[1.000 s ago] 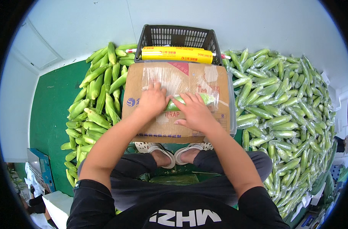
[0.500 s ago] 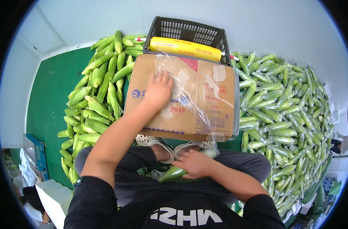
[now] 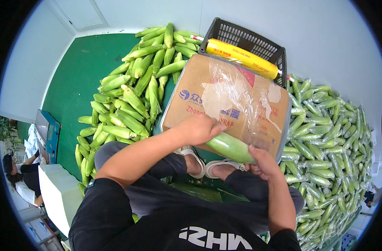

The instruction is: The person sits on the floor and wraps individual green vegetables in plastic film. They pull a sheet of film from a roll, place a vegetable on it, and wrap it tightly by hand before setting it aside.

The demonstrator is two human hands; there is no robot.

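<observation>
A green ear of corn [image 3: 229,147], still in its husk and glossy with clear plastic film, lies between my two hands over the near edge of a flat cardboard sheet [image 3: 183,109]. My left hand [image 3: 200,129] closes around its left end. At the other end, the fingers of my right hand [image 3: 263,163] grip the tip. Clear film [image 3: 251,111] stretches across the cardboard top, wrinkled and shiny. Behind the cardboard, a yellow roll of cling film [image 3: 243,58] rests across a black plastic crate [image 3: 223,28].
Unwrapped ears of corn [image 3: 132,104] are heaped on the green floor [image 3: 69,88] at the left. A large pile of film-wrapped corn [image 3: 325,154] spreads along the right. A white box [image 3: 59,194] stands at the lower left, with another person [image 3: 29,178] beyond it.
My left hand has left the film-covered cardboard and taken the ear's left end. My right hand has risen from between my knees to the cardboard's near edge. The view has shifted left.
</observation>
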